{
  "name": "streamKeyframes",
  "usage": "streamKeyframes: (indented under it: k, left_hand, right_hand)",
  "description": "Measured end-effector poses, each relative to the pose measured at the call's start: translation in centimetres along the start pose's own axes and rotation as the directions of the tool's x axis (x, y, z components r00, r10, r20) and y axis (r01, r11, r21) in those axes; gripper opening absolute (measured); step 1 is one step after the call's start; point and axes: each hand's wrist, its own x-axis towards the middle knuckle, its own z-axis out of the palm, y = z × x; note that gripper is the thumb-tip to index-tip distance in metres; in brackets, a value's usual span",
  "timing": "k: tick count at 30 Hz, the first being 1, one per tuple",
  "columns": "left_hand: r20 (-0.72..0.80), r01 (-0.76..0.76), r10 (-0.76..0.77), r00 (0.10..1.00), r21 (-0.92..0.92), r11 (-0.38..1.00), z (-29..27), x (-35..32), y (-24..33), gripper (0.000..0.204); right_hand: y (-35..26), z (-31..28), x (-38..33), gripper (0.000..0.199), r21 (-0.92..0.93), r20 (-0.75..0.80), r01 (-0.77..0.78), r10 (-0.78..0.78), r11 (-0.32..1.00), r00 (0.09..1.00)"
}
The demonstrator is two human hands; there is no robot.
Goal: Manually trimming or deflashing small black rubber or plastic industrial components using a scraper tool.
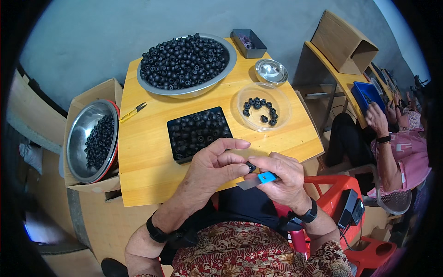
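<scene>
Just beyond my lap, my left hand (207, 166) is closed, pinching a small round black part (250, 166) between thumb and fingers. My right hand (284, 182) meets it from the other side and is wrapped round a blue-handled knife (267, 177). Its flat metal blade points left, below the black part. Beyond my left hand lies a black square tray (170, 147) filled with similar black parts. A clear plastic bowl (258, 92) with several of these parts in it sits past my right hand.
A large metal basin (233, 62) heaped with black parts stands at the table's back. Near it are a grey box (253, 52), a small metal bowl (271, 72) and yellow snips (133, 112). A boxed metal basin (76, 143) is left; a red chair (323, 184) and co-worker (399, 159) are right.
</scene>
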Motion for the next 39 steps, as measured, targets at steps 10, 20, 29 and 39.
streamKeyframes:
  k: [10, 20, 29, 39]
  left_hand:
    - [-0.01, -0.033, 0.035, 0.999, 0.206, 0.978, 0.5, -0.5, 0.5, 0.059]
    - [0.011, 0.004, -0.003, 1.0, -0.146, 0.989, 1.0, -0.8, -0.8, 0.035]
    - [-0.017, 0.019, -0.025, 1.0, -0.272, 0.962, 2.1, -1.0, -1.1, 0.021]
    - [0.022, -0.026, 0.033, 0.999, -0.264, 0.964, 1.7, -0.9, -1.9, 0.02]
  right_hand:
    - [-0.3, 0.2, 0.4, 0.034, -0.033, 0.063, 0.024, -0.021, 0.999, 0.998]
    - [-0.6, 0.1, -0.1, 0.035, -0.143, -0.083, 0.049, -0.062, 0.988, 0.995]
    - [-0.8, -0.2, -0.1, 0.038, -0.204, -0.098, 0.133, -0.155, 0.97, 0.983]
    - [-1.0, -0.5, -0.3, 0.035, -0.267, -0.06, 0.177, -0.2, 0.947, 0.978]
